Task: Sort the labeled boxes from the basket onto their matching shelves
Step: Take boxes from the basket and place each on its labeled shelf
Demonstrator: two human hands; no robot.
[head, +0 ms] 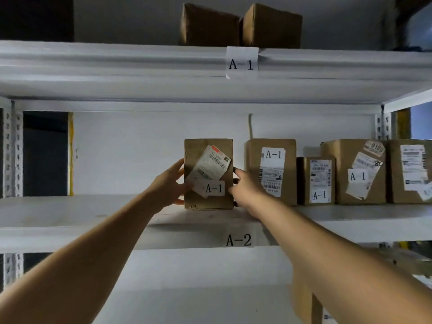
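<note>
I've got the box (pixel 208 174) between both hands, standing upright on the shelf (pixel 70 213). My left hand (pixel 168 183) is flat against its left side, fingers fairly straight, thumb low by the bottom corner. My right hand (pixel 243 185) is on its right side, fingers curled round the edge toward the back, so that one is gripping. The box's white A-1 tag (pixel 214 188) faces me, with a crooked shipping label (pixel 210 166) just above it. Right of the box, a small gap away past my right hand, stands a second box (pixel 271 170) marked A-1, then a small box (pixel 318 181), a big box (pixel 355 171) and an end box (pixel 411 174) in a row. Below the box, on the shelf's front edge, the A-2 sign (pixel 238 240). Above it, the A-1 sign (pixel 242 63) on the upper beam, two plain cartons (pixel 240 25) on top.
</note>
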